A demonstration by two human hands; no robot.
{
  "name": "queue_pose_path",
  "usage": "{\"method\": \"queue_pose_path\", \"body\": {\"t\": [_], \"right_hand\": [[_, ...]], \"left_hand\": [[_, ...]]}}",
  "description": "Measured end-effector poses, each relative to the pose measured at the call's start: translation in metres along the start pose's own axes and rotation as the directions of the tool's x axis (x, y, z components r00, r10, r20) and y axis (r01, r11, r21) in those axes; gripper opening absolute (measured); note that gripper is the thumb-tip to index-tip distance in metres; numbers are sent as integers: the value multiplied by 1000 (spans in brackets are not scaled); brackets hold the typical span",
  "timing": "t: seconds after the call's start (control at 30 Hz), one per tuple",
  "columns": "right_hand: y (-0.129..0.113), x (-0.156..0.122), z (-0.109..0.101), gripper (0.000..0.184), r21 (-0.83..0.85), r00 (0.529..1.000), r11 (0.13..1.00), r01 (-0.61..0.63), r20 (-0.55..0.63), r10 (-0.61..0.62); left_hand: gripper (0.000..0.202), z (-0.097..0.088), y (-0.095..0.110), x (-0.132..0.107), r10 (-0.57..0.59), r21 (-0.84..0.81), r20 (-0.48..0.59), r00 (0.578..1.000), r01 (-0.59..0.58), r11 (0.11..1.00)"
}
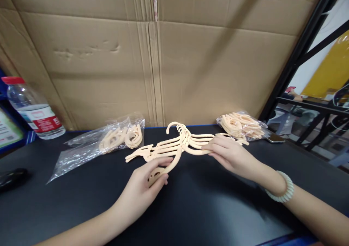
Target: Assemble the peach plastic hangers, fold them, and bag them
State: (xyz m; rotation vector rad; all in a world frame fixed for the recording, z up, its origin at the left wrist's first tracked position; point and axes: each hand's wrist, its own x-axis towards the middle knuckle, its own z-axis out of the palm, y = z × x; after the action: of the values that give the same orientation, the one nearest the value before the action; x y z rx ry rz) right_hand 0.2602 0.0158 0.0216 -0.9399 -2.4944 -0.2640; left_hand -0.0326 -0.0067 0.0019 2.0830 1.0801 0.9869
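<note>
A stack of several cream plastic hangers (178,144) lies on the black table top (191,202), hooks pointing to the back. My left hand (145,187) pinches the end of one hanger arm that swings out toward me from the stack. My right hand (231,155) is closed on the right-hand arms of the stack, fingers curled over them. A pale bead bracelet (282,187) sits on my right wrist.
A clear plastic bag of cream hangers (109,142) lies to the left; a second filled bag (241,126) lies at the right rear. A water bottle (34,109) stands at far left, a dark object (12,178) below it. A cardboard wall (152,56) closes off the back. Black shelf bars (302,46) rise at right.
</note>
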Motion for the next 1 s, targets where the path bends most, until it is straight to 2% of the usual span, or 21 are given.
{"method": "queue_pose_path", "body": {"t": [0.07,0.17,0.27,0.37,0.43,0.5,0.57,0.6,0.67,0.73,0.83,1.0], "right_hand": [[1,0,-4,21,-187,1000,982,-26,-4,25],[0,0,-8,25,-376,994,920,-109,-37,103],[-4,-1,-8,32,-494,986,853,-168,-64,157],[-9,-1,-6,31,-583,983,791,-185,-110,148],[-9,-1,-4,27,-574,984,801,-173,-129,120],[-8,-1,-3,21,-465,987,872,-152,-123,107],[-4,-2,0,15,-241,986,960,-144,-121,117],[-2,-2,1,13,-104,983,985,-140,-133,126],[2,-2,3,18,156,974,977,-144,-155,168],[5,-1,6,25,362,957,914,-184,-146,251],[7,-1,8,29,593,918,761,-263,-90,387],[8,2,7,27,788,845,485,-379,82,528]], "left_hand": [[25,-1,0,3,-93,-96,-33,995,90,991],[25,-2,0,6,-155,-155,-59,986,144,977],[26,-2,-1,7,-178,-175,-56,983,166,971],[29,-1,-3,8,-213,-196,-47,976,200,960],[30,-1,-4,9,-238,-207,-42,970,225,952],[29,-1,-5,9,-257,-215,-39,966,243,946],[28,-1,-7,9,-255,-218,-35,966,242,946],[27,-2,-7,8,-248,-211,-30,968,237,948],[25,-2,-8,8,-233,-191,-14,972,226,955],[24,-2,-8,7,-227,-179,-3,974,223,958],[23,-3,-9,7,-210,-168,-11,978,205,964],[21,-4,-8,7,-204,-153,-7,979,200,968]]}}
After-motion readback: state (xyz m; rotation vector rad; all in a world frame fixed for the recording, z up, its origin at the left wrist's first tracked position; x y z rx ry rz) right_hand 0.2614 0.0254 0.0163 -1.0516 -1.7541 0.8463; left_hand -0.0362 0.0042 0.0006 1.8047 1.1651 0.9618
